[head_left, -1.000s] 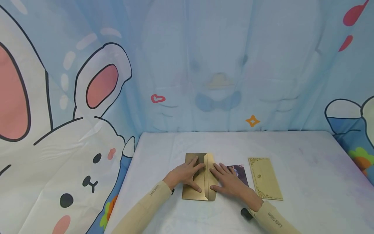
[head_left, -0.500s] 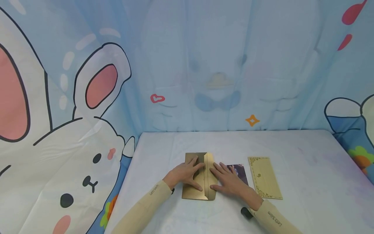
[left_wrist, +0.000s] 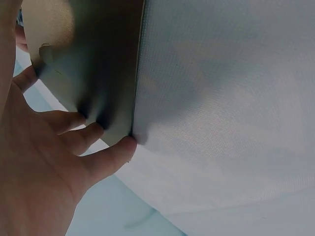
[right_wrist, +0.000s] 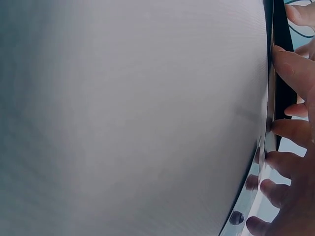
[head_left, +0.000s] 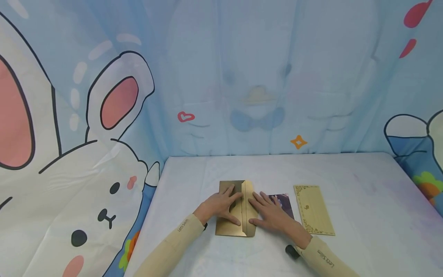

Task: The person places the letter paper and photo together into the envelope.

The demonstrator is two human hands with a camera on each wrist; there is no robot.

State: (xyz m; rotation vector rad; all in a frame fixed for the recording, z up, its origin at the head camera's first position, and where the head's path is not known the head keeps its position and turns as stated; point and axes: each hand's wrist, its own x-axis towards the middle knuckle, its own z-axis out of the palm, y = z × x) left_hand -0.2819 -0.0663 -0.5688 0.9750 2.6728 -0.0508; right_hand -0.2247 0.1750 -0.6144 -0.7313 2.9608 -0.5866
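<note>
Here we are at the lower middle of the frame, where the gold envelope (head_left: 237, 209) lies flat on the bench (head_left: 194, 173), its folded-looking strip (head_left: 246, 217) running down the right side! The left hand (head_left: 219, 204) is spread wide across the body, thumb and fingers well apart; the right hand (head_left: 275, 216) lies stretched out from the right, fingertips on the strip, nothing gripped by either. And here's the danger: that paper looks thin and glossy, so an uneven push from one side could skid the whole piece, or leave a crooked crease. Press too hard with spread fingertips and it might dent! Watch the photo card (head_left: 286, 206) too, tucked partly under the right hand, just right of the envelope; a sideways sweep of that palm could drag it or bend its corner. Farther right, the patterned gold card (head_left: 315, 211) sits apart, safe unless the right forearm swings outward. From above, I can't tell how firmly either hand is pressing
</note>
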